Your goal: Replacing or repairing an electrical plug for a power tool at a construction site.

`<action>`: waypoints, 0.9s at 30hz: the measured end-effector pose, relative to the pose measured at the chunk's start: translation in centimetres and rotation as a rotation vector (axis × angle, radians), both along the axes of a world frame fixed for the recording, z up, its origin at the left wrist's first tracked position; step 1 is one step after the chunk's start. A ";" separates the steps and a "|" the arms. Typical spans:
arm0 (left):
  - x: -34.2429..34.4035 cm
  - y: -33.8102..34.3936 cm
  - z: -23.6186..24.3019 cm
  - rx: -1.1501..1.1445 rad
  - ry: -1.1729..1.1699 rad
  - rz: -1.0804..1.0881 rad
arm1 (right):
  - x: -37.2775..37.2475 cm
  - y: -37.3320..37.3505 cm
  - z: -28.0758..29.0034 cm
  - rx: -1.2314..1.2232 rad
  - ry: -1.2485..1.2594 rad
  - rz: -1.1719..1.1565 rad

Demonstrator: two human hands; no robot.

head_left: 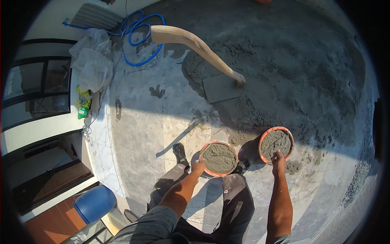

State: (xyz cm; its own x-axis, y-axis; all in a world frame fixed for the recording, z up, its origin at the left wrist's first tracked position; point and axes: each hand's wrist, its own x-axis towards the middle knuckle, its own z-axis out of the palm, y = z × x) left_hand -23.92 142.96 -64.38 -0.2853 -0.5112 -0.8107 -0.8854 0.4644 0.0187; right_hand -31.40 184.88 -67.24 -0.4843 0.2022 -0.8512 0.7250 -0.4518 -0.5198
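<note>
"What stood at the far left of the frame?"

"A green-and-yellow bag (83,103) lay near the wall, with crumpled plastic sheeting (93,61) just above it in the picture. At lower left was a blue barrel (94,203). A little to the right, near the top, a blue hose (137,65) lay in loose loops."

"And the left hand?"

"The left hand (198,167) was low in the middle, clamped on the left edge of the left bucket (221,142). I couldn't tell whether it had the rim or the handle. That bucket stood upright between the person's shoes, filled with wet grey mix (221,157)."

"What was above it?"

"A hoe (195,42), its curved wooden handle sweeping from upper left down to a flat blade (221,88) at the edge of the grey spread (300,77) covering the upper right."

"Then the right side?"

"The right bucket (260,146), right of centre, orange-rimmed and full of the same mix. The right hand (279,162) was closed on its lower edge, fingers curled there, well apart from the left hand."
</note>
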 end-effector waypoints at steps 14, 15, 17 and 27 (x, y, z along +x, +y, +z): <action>8.3 -2.8 7.5 0.425 0.286 0.852 | 8.6 0.1 10.2 0.022 -0.001 -0.247; 8.1 -3.4 8.3 0.390 0.290 0.856 | 11.7 3.6 9.4 0.008 0.044 -0.146; 8.0 -5.3 11.6 0.361 0.262 0.857 | 13.4 2.2 11.5 0.075 -0.156 -0.312; 14.9 -21.6 24.4 0.187 0.244 1.123 | 16.7 -13.2 20.9 0.020 -0.284 -0.098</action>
State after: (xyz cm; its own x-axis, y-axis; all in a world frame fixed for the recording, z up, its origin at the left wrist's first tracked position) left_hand -9.02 121.34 -40.02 0.0931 -0.4541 -0.8861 -0.7604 -0.6069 0.2311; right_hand -14.73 171.68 -46.31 -0.2049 0.2546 -0.9451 0.7959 -0.5187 -0.3123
